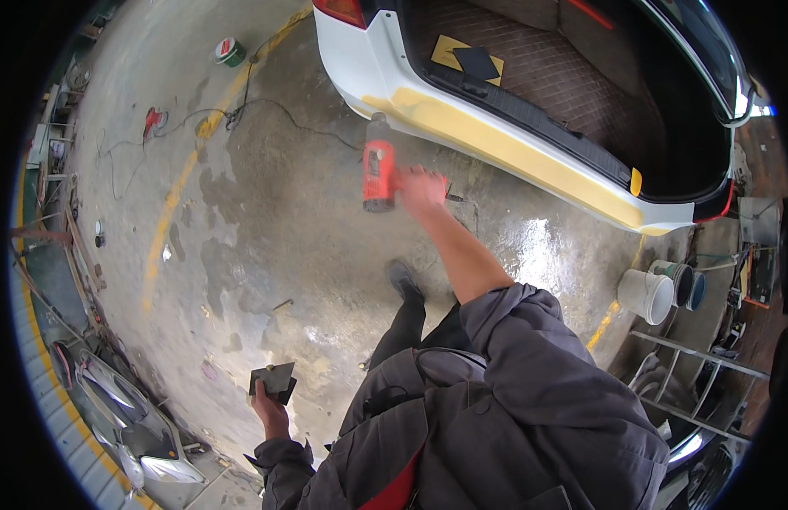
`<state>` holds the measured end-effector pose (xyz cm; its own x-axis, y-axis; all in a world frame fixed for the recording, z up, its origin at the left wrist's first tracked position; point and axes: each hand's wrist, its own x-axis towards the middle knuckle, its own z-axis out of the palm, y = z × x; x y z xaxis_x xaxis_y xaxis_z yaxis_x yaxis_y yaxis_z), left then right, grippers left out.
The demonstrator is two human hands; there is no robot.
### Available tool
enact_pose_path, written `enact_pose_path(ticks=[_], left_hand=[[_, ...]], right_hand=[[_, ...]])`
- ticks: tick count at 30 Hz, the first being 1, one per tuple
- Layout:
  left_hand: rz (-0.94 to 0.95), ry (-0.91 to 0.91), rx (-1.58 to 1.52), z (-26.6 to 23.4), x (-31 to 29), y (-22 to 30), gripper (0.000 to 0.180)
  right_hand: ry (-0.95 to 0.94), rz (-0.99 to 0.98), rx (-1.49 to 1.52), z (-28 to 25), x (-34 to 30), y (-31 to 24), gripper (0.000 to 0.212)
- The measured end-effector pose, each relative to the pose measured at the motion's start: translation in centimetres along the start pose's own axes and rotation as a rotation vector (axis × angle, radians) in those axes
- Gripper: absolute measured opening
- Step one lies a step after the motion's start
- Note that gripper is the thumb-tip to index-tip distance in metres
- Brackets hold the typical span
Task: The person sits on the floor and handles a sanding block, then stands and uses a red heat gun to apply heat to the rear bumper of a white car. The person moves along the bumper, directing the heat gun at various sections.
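Note:
My right hand [422, 189] is closed round the handle of a red heat gun [378, 174]. The gun's grey nozzle points at the car's rear bumper [462, 127], which is white with a long band of yellowish filler along it. Whether the nozzle touches the bumper I cannot tell. Low on the left, my left hand [271, 415] grips dark flat putty spreaders [275, 380] that overlap at an angle. Its fingers are partly hidden behind them.
Inside the open boot [555, 76] lie a yellow sheet [446, 53] and a dark one. A cord trails over the concrete floor to a red tool [152, 121]; a tub [230, 53] stands beyond. White buckets [646, 296] and a metal frame [695, 374] are at right, a scooter [130, 416] lower left.

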<state>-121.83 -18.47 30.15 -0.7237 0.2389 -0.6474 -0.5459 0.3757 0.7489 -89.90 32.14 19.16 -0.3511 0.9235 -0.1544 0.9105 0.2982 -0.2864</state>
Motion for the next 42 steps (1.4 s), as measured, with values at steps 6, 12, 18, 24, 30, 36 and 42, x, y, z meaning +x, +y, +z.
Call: enact_pose_path(ticks=[6, 12, 18, 24, 30, 36, 42], left_hand=[[-0.007, 0.017, 0.006, -0.2, 0.2, 0.0, 0.031], [-0.024, 0.044, -0.015, -0.5, 0.3, -0.3, 0.031], [-0.002, 0.014, 0.034, -0.9, 0.3, -0.5, 0.035], [-0.015, 0.025, 0.010, 0.7, -0.5, -0.3, 0.035], [0.007, -0.033, 0.037, 2.1, -0.8, -0.1, 0.035], [0.020, -0.067, 0.055, 2.7, -0.2, -0.3, 0.035], [-0.008, -0.061, 0.044, 4.6, -0.7, -0.1, 0.033]], right_hand=[[-0.007, -0.005, -0.021, -0.9, 1.6, -1.8, 0.027], [-0.024, -0.007, -0.049, -1.3, 2.6, -2.8, 0.029], [-0.028, -0.005, -0.060, -0.7, 2.9, -2.6, 0.032], [-0.034, 0.013, -0.044, -0.5, 1.7, -1.3, 0.034], [-0.040, 0.054, -0.054, -0.7, -0.4, 0.9, 0.033], [-0.041, 0.087, -0.067, -0.6, -2.9, 3.1, 0.032], [-0.020, 0.091, -0.030, -1.5, -5.9, 6.1, 0.029]])
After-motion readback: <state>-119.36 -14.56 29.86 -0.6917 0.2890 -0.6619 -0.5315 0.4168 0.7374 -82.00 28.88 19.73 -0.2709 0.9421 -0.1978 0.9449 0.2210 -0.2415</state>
